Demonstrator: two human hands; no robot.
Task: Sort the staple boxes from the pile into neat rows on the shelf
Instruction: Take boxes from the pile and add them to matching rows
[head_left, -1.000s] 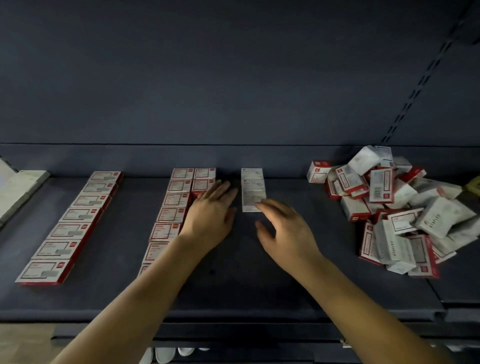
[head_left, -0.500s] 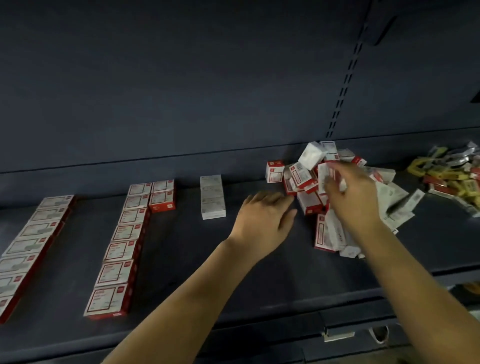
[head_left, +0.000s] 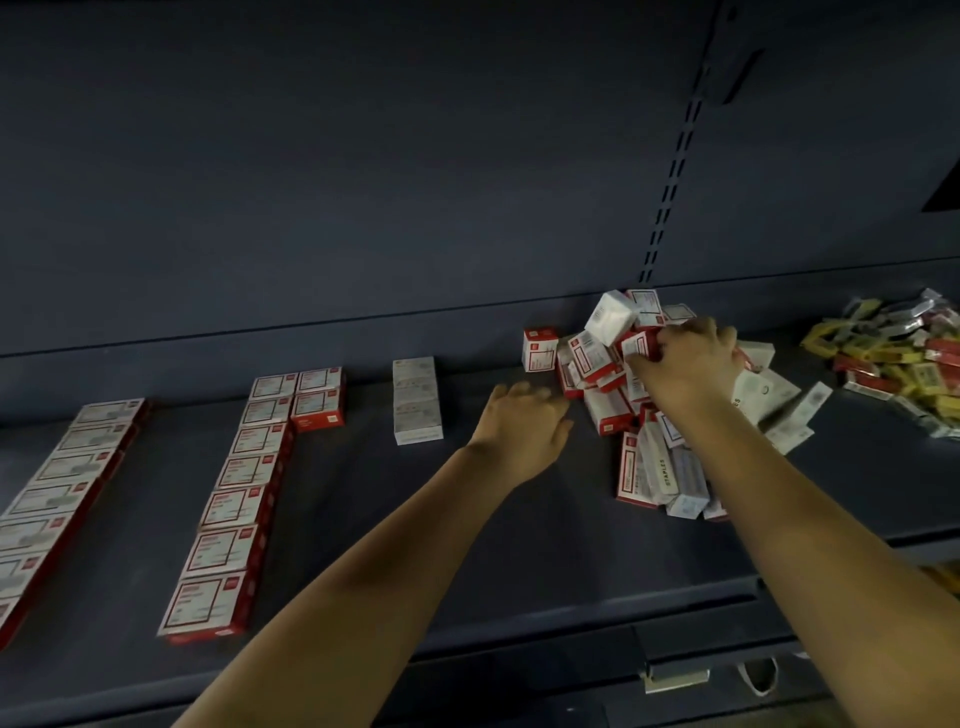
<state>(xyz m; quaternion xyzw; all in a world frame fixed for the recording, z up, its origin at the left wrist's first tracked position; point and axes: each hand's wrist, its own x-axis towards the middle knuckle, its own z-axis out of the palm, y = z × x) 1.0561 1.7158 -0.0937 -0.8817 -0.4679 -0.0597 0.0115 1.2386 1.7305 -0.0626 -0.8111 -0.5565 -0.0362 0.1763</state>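
Curled over the top of the pile (head_left: 675, 410), the right hand (head_left: 685, 364) is closed around a red-and-white staple box (head_left: 640, 344), the fingertips tucked over its far edge; the box is not yet lifted clear of its neighbours, so the grip is judged to be only just taken. A high box is chosen, probably because it can be pulled free without the heap being toppled. The left hand (head_left: 519, 431) is held just left of the pile, fingers loosely spread and nothing in them, low over the shelf (head_left: 519, 571); whether the surface is touched cannot be told. It seems to be kept there ready for the box to be received or steadied.

Further left of the pile, a short row of white boxes (head_left: 417, 400) is laid back to front, and beyond it two long rows of red-edged boxes (head_left: 244, 488) and (head_left: 57, 483), labels up and edges touching, so that kinds are kept apart. A second short row (head_left: 318, 397) has been begun beside the nearer long one.

Right of the pile, a heap of yellow and red packets (head_left: 904, 358) is left unsorted.
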